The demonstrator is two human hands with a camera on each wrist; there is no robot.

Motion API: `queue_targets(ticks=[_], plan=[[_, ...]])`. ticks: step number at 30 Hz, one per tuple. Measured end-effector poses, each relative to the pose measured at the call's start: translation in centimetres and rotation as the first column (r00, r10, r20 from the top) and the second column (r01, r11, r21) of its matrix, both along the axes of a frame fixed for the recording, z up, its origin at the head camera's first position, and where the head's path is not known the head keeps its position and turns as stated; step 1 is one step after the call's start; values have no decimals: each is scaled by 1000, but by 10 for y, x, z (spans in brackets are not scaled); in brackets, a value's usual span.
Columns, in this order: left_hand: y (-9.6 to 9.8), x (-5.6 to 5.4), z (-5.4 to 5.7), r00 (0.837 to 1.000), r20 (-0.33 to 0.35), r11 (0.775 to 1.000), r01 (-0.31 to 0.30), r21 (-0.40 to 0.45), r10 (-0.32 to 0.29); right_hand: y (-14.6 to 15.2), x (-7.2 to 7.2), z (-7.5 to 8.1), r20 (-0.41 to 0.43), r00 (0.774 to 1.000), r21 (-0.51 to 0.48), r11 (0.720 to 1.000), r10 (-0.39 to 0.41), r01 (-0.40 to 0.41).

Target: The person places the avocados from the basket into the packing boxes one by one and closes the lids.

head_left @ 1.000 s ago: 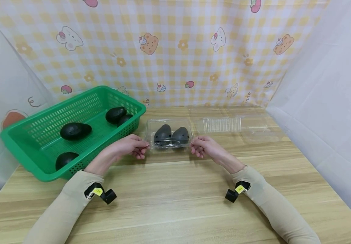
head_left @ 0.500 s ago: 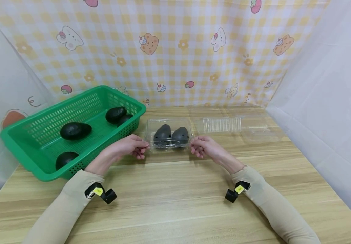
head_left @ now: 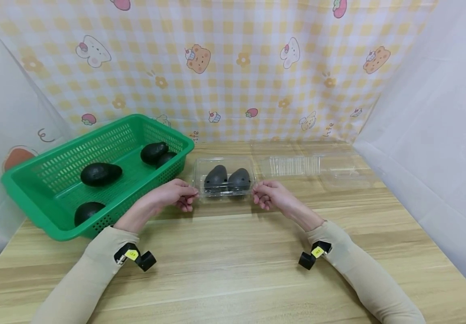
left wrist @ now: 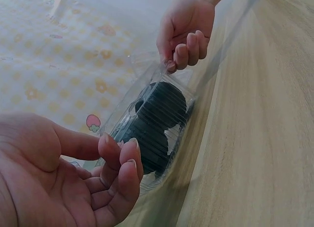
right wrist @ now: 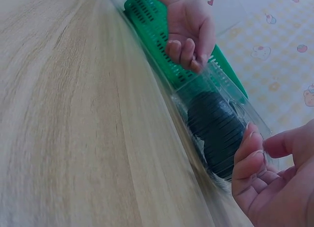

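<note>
A clear plastic clamshell box stands near the table's middle, its lid over two dark avocados. At the box's front left corner my left hand pinches the rim between thumb and index finger. My right hand pinches the rim at the front right corner in the same way. In the left wrist view the avocados show through the ribbed box wall, with both hands at its two ends. Whether the lid's edge is fully pressed down is hard to tell through the clear plastic.
A green plastic basket with several avocados stands at the left, close to my left forearm. Clear plastic boxes lie at the back right of the wooden table. A checked curtain hangs behind.
</note>
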State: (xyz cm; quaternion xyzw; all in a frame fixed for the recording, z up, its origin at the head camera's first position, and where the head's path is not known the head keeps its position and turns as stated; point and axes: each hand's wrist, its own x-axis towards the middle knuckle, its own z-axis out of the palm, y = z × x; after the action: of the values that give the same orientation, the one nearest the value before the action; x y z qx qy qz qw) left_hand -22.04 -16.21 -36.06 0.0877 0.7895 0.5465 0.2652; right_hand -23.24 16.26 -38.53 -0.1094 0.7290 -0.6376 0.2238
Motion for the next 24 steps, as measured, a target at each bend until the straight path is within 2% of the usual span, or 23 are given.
queue_targets(ticks=[13,24], plan=[[4,-1,-4,999,-15,999,-43,9,44,-3,2,-3,-4,999,-35,999,-41,41],[7,-2,-6,994,-23,994,-103,20,103,-7,1,-7,-9,996,-66,993,-94,93]])
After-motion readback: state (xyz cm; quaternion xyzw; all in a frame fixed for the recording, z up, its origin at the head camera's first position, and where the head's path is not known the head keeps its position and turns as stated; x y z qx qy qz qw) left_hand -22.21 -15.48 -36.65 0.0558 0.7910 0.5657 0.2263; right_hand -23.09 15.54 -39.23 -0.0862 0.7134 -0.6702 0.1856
